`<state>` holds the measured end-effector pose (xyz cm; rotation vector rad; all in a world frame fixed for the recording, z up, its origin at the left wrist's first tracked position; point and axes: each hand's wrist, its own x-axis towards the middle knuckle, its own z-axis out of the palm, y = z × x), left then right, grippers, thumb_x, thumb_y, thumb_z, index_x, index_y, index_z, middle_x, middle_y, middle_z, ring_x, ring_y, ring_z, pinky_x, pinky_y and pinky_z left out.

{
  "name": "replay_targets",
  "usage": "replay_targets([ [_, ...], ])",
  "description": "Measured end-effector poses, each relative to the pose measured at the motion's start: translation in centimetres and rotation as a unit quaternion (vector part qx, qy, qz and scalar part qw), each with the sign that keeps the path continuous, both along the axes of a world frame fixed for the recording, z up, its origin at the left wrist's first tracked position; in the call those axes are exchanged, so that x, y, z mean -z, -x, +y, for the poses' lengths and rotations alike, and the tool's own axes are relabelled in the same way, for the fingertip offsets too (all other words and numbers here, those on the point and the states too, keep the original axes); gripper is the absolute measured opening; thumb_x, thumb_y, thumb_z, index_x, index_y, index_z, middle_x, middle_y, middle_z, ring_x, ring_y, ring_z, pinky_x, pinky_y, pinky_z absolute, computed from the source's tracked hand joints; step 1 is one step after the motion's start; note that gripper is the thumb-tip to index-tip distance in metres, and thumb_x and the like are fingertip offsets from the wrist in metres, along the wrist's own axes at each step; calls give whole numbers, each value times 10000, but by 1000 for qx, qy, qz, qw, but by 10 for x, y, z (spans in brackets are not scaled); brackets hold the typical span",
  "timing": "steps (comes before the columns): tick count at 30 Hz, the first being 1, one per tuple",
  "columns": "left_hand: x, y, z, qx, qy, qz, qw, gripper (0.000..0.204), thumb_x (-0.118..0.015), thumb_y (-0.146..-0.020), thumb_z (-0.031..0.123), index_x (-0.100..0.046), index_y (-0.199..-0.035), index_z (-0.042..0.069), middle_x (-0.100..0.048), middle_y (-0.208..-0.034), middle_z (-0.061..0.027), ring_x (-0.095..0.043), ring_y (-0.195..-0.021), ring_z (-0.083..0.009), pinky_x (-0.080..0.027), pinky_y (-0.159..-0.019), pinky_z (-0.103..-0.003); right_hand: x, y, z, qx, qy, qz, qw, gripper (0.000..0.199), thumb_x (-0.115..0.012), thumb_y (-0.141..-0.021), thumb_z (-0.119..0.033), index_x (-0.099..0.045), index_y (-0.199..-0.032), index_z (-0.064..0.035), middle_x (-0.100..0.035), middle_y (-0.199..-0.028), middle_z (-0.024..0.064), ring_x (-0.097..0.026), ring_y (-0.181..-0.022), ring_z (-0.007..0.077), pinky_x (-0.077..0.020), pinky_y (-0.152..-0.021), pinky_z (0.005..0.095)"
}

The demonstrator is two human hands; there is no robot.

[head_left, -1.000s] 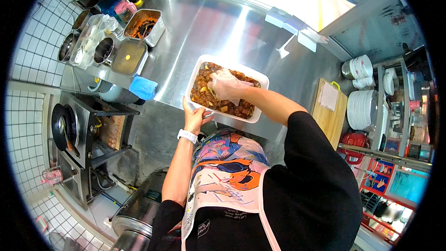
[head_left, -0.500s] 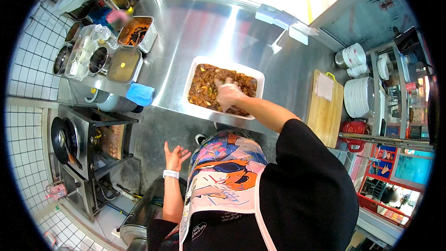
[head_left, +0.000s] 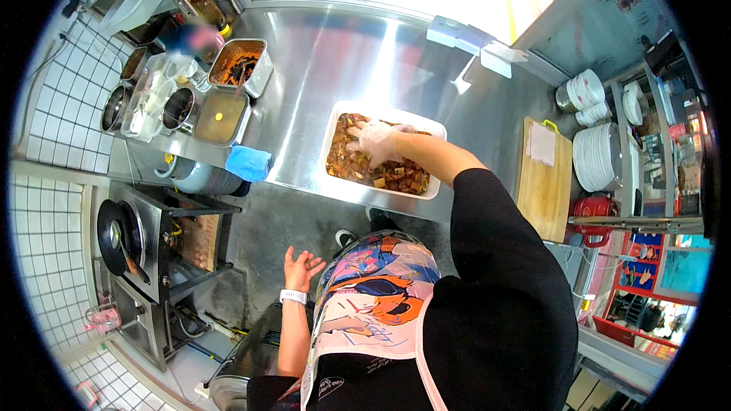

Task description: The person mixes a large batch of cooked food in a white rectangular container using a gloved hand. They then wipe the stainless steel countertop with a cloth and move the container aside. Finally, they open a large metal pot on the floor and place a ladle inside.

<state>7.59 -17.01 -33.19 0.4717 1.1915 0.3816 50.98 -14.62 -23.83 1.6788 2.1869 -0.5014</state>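
My right hand (head_left: 375, 141), in a clear thin glove, is down in a white rectangular tray (head_left: 435, 186). Chunks of brown, sauce-coated food (head_left: 397, 176), which look like marinated meat with some pale yellowish pieces, fill the tray. The fingers stretch toward its far left part, apart, their tips partly sunk among the chunks and a little smeared. Bare and away from the counter, my left hand (head_left: 303, 268) hangs in the air left of my apron, with fingers spread and nothing in them. A white band circles that wrist.
The tray stands at the front edge of a steel counter (head_left: 304, 68). To its left are a blue cloth (head_left: 249, 163), a container of liquid (head_left: 221, 118) and a pan of reddish sauce (head_left: 242, 61). A cutting board (head_left: 542, 190) and stacked plates (head_left: 598, 156) stand right. A wok (head_left: 118, 236) sits lower left.
My right hand has moved left and farther into the tray, its fingers now more stretched. The whole view has shifted, so the scene sits slightly farther right. My left hand stays open.
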Motion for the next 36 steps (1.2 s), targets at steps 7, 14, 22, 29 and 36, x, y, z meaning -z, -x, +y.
replay_targets([
  [7, 7, 15, 0, 12, 3, 22, 1000, 812, -582, -956, 46, -50, -1560, 150, -579, -930, -119, -655, -820, -287, -603, -799, -560, -15, 5, -36, 292, 128, 51, 947, 864, -695, -814, -444, -292, -1561, -281, -355, -1471, 249, -451, -1292, 416, -465, -989, 478],
  [14, 26, 15, 1, 25, 10, 21, 999, 792, -591, -951, 57, -83, -1555, 110, -571, -985, -145, -654, -856, -299, -603, -797, -556, -6, 7, -85, 246, 88, 50, 964, 1080, -738, -806, -365, -8, -1596, -269, 68, -1617, 273, -47, -1483, 493, -239, -1147, 636],
  [22, 19, 6, 2, 37, 13, -1, 999, 763, -601, -946, 60, -126, -1542, 94, -575, -992, -145, -661, -862, -314, -604, -792, -556, -34, 29, -62, 266, 119, 52, 955, 1095, -739, -756, -316, -55, -1599, -171, -14, -1629, 255, 10, -1499, 459, -101, -1186, 613],
  [29, 10, 6, 0, 44, 8, 19, 999, 676, -552, -966, 58, -172, -1525, 73, -617, -923, -116, -669, -869, -336, -595, -814, -580, 16, 51, -39, 233, 3, 104, 967, 703, -392, -996, -397, -101, -1596, -177, -28, -1640, 212, 36, -1503, 442, 17, -1210, 544],
  [36, 10, 11, -4, 38, 21, 25, 999, 672, -561, -969, 53, -176, -1519, 62, -610, -922, -118, -671, -845, -304, -606, -804, -560, 36, 51, -32, 148, -116, 105, 977, 728, -370, -1005, -478, -162, -1573, -73, -73, -1638, 203, -41, -1513, 397, -33, -1225, 511],
])
